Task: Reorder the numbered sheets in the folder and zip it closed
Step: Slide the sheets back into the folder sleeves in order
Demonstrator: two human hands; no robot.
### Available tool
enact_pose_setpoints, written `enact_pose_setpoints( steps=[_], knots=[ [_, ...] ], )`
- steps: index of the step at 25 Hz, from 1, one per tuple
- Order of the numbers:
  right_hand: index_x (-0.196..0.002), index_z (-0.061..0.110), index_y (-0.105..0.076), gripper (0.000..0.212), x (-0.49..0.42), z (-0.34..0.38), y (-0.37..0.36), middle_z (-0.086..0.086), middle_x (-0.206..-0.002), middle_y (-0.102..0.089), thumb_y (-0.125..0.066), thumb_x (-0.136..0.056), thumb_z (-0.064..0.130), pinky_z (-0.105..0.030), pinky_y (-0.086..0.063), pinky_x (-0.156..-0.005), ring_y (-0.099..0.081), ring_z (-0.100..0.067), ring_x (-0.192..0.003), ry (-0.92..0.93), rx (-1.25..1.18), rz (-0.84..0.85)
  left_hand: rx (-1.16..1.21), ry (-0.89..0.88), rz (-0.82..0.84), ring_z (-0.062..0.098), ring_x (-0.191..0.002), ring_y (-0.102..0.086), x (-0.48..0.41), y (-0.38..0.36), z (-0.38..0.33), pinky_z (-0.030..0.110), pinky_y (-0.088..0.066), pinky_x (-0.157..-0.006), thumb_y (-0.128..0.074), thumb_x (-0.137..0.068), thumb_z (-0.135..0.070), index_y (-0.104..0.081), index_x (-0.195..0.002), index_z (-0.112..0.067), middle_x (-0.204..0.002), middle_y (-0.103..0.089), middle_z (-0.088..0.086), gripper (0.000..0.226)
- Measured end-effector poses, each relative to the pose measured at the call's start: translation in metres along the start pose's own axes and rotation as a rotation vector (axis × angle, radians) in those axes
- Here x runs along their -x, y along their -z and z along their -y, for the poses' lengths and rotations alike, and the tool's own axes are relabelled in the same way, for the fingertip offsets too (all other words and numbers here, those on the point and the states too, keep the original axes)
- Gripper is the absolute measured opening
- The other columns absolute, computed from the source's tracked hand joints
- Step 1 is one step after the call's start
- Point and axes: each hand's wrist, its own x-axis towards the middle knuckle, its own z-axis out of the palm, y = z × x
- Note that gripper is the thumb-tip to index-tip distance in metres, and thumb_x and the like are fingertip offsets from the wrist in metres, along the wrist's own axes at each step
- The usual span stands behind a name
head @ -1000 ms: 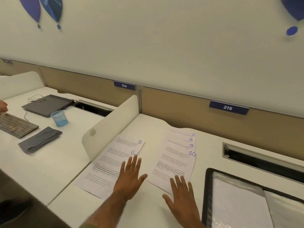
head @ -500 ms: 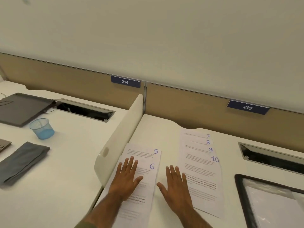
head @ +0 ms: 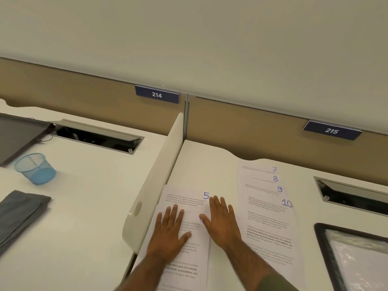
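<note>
Sheets headed 5 (head: 184, 198) lie under the left hand (head: 168, 229), flat, fingers straight — right hand (head: 222, 223) flat at their edge. Sheets 7, 8, 9, 10 (head: 264, 206) fan beside; folder (head: 319, 248) far right. Tags: 214 (head: 157, 94), 215 (head: 331, 130).

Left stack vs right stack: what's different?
Left stack shows only 5 clearly; right stack fans 7, 8, 9, 10. Left hand lies flat on left stack, right hand at its edge; right stack has no hand on it. Both: white printed sheets, flat on desk.

White desks (head: 94, 196), tan partition (head: 252, 131), pale wall (head: 189, 38) behind
</note>
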Motion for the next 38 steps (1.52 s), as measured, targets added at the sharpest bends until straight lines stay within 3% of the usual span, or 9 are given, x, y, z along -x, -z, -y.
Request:
enact_pose_setpoints(
  steps=[4,6,18,21,24,26,30,33,38],
  knots=[
    [-0.161,0.015,0.001,0.080,-0.027,-0.001,-0.007,-0.003,-0.170,0.002,-0.018,-0.101,0.064,-0.042,0.003,-0.125,0.006,-0.022,-0.156,-0.031,0.008,0.106,0.002,-0.009,-0.028,0.022,-0.156,-0.001,0.000,-0.004,0.000,0.048,-0.008,-0.119,-0.023,-0.101,-0.068,-0.014,-0.162,-0.020,-0.170,-0.006,0.005,0.078],
    [-0.161,0.014,0.001,0.078,-0.036,-0.001,-0.010,-0.004,-0.170,0.001,-0.029,-0.103,0.056,-0.043,0.002,-0.126,0.006,-0.023,-0.156,-0.041,-0.005,0.138,-0.003,-0.003,-0.036,0.022,-0.156,0.000,0.000,-0.005,0.000,0.048,-0.007,-0.120,-0.023,-0.101,-0.068,-0.012,-0.162,-0.020,-0.170,-0.004,0.004,0.078],
    [-0.160,0.013,0.010,0.092,-0.055,0.012,-0.027,-0.007,-0.169,0.008,-0.040,-0.099,0.060,-0.043,0.002,-0.125,0.010,-0.028,-0.156,-0.170,-0.132,0.108,-0.003,0.022,-0.040,0.023,-0.156,-0.002,0.000,-0.006,0.000,0.048,-0.008,-0.120,-0.030,-0.099,-0.070,-0.012,-0.162,-0.020,-0.170,-0.004,0.005,0.082],
    [-0.161,0.019,-0.002,0.087,-0.058,0.010,-0.028,-0.007,-0.168,-0.013,-0.049,-0.098,0.057,-0.041,-0.010,-0.125,-0.009,-0.027,-0.156,-0.178,-0.272,0.049,0.003,0.019,-0.042,0.023,-0.156,-0.002,0.001,-0.006,0.000,0.048,-0.006,-0.121,-0.030,-0.100,-0.069,-0.011,-0.162,-0.021,-0.170,-0.003,0.004,0.081],
    [-0.159,0.027,-0.017,0.084,-0.067,0.011,-0.017,-0.005,-0.151,-0.049,-0.064,-0.093,0.050,-0.040,-0.042,-0.112,-0.051,-0.024,-0.133,-0.296,-0.617,-0.036,0.005,0.016,-0.044,0.023,-0.156,-0.006,0.000,-0.004,0.000,0.048,-0.009,-0.119,-0.027,-0.100,-0.069,-0.013,-0.162,-0.020,-0.170,-0.006,0.005,0.080],
    [-0.158,0.025,-0.023,0.083,-0.074,0.012,-0.008,-0.005,-0.149,-0.052,-0.068,-0.092,0.046,-0.041,-0.046,-0.110,-0.054,-0.024,-0.130,-0.357,-0.709,-0.034,0.004,0.017,-0.040,0.023,-0.155,-0.008,0.000,-0.003,0.001,0.049,-0.012,-0.118,-0.027,-0.100,-0.068,-0.016,-0.162,-0.019,-0.169,-0.010,0.006,0.080],
    [-0.158,0.018,-0.020,0.084,-0.078,0.009,-0.009,-0.006,-0.162,-0.030,-0.062,-0.093,0.052,-0.043,-0.033,-0.118,-0.032,-0.027,-0.147,-0.300,-0.357,0.074,-0.001,0.025,-0.020,0.023,-0.155,-0.006,0.001,-0.003,-0.001,0.048,-0.010,-0.119,-0.031,-0.099,-0.070,-0.017,-0.162,-0.020,-0.169,-0.011,0.006,0.082],
    [-0.148,0.017,-0.033,0.074,-0.080,0.008,-0.006,-0.009,-0.143,-0.044,-0.066,-0.091,0.051,-0.039,-0.048,-0.103,-0.044,-0.025,-0.132,-0.319,-0.246,0.027,0.003,0.025,-0.021,0.023,-0.155,-0.005,0.000,-0.002,-0.002,0.048,-0.008,-0.119,-0.033,-0.098,-0.071,-0.017,-0.162,-0.020,-0.169,-0.011,0.005,0.083],
    [-0.111,0.017,-0.058,0.054,-0.099,0.007,-0.005,-0.005,-0.116,-0.053,-0.076,-0.078,0.055,-0.037,-0.053,-0.083,-0.055,-0.024,-0.112,-0.407,-0.279,0.062,0.032,0.029,-0.007,0.024,-0.156,-0.004,0.000,-0.003,-0.001,0.048,-0.006,-0.119,-0.027,-0.100,-0.071,-0.008,-0.162,-0.024,-0.170,-0.001,0.002,0.081]
  ],
)
